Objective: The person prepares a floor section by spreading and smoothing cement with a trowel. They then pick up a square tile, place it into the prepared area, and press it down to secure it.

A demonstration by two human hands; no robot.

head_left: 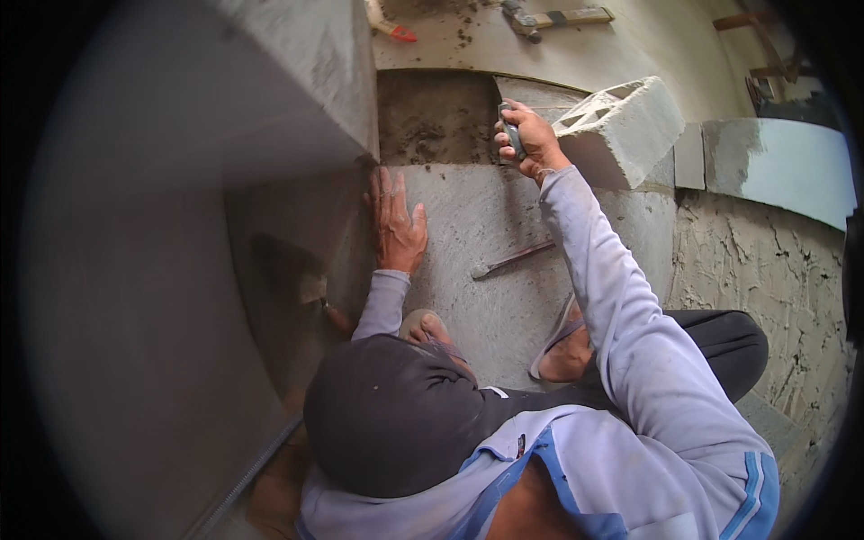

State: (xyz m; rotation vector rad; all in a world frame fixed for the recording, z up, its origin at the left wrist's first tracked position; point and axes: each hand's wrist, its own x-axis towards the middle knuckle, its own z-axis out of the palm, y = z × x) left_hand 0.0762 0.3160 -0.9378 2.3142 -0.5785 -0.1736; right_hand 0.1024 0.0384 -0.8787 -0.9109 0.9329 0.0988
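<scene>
From the head camera: the hollow concrete block (621, 126) sits tilted, one end propped up beside the bare mortar bed (432, 112). It looks unsteady; a knock from the tool could tip it toward the sandalled feet below it. Right hand (529, 139), just left of the block, is closed around a grey tool handle (511, 130). Left hand (396, 220), further left and below the block, lies open, palm flat on the cement surface (495, 234).

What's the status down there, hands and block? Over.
Left hand flat on the grey slab. Right hand grips a tool handle beside the hollow block. Chisel loose on slab.
</scene>
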